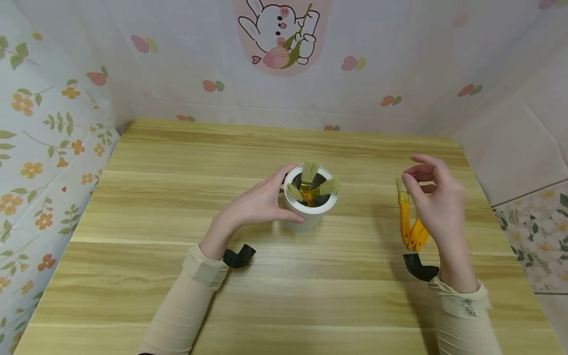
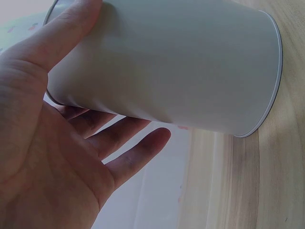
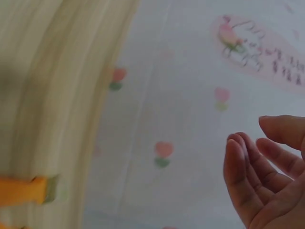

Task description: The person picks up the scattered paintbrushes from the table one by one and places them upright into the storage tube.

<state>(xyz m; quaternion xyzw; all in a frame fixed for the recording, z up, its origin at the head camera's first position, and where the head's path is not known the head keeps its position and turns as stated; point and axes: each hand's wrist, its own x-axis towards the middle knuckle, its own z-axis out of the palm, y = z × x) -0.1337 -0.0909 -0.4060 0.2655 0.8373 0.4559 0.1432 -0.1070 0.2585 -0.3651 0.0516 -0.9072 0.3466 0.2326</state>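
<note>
A white can (image 1: 299,224) stands upright near the table's middle, its grey side filling much of the left wrist view. My left hand (image 1: 262,199) holds it from the left, thumb on the near side and fingers round the far side. Three paintbrushes (image 1: 309,172) stand in the can with pale bristles up; their lower handles are hidden inside. My right hand (image 1: 437,197) hovers above other paintbrushes (image 1: 405,219) with orange handles lying at the right, and partly covers them. Its fingers are loosely bent, with nothing between thumb and fingertips.
The wood-grain table (image 1: 177,296) reaches back to a white curtain (image 1: 177,54) with a rabbit print. Floral cloth (image 1: 31,167) hangs along the left side. A black wrist mount (image 1: 239,256) sits below the left hand, and another (image 1: 419,270) below the right.
</note>
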